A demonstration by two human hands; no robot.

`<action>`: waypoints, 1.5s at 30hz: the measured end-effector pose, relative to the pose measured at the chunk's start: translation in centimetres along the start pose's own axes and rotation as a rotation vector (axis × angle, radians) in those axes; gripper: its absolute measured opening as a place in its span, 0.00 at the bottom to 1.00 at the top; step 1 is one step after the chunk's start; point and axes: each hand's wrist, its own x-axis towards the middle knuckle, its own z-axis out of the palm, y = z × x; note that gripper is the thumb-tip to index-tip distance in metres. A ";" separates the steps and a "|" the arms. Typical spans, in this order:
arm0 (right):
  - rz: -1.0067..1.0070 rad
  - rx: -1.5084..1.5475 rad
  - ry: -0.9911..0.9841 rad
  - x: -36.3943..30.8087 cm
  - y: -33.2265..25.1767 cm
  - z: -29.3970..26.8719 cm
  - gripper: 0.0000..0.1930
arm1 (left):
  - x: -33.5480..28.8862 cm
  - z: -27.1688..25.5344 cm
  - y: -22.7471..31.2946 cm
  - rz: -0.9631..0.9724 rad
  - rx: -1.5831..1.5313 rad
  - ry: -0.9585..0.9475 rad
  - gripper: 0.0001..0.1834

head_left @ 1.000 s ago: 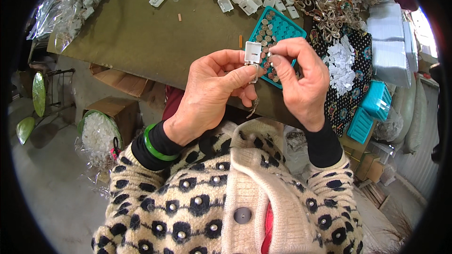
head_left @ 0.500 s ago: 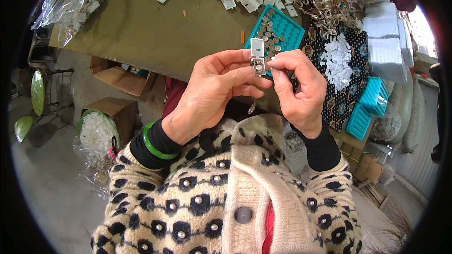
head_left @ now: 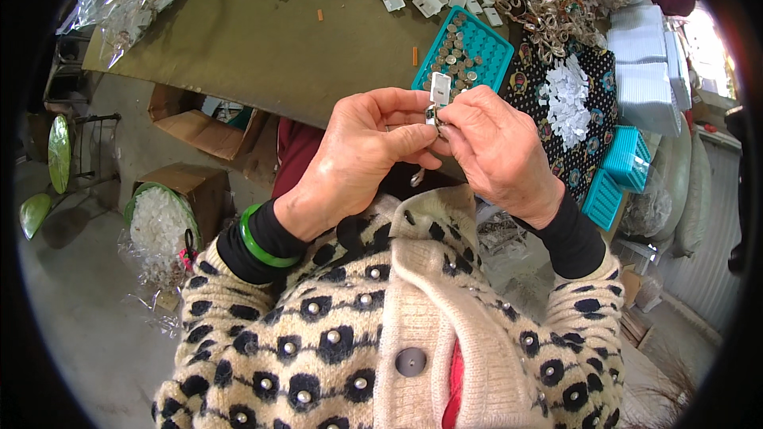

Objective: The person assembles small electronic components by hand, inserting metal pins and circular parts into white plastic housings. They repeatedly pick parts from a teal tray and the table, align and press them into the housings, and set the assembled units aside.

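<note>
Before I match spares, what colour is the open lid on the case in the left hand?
The lid is white, clearest in the head view.

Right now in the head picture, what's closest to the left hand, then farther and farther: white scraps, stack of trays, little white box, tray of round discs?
Nearest to the left hand first:
1. Little white box: in its fingers.
2. Tray of round discs: just beyond, up and right.
3. White scraps: farther right.
4. Stack of trays: farthest right.
</note>
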 end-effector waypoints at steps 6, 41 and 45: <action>-0.058 0.013 -0.061 0.3 0.5 -0.2 0.12 | -0.1 -0.2 0.1 -0.014 -0.038 -0.005 0.18; 0.015 0.023 0.147 -0.2 2.1 -0.6 0.10 | 1.1 0.6 -0.3 0.003 -0.061 0.017 0.18; -0.048 -0.035 0.047 -0.3 2.2 -0.3 0.13 | 1.1 0.6 -0.6 0.035 -0.047 -0.036 0.19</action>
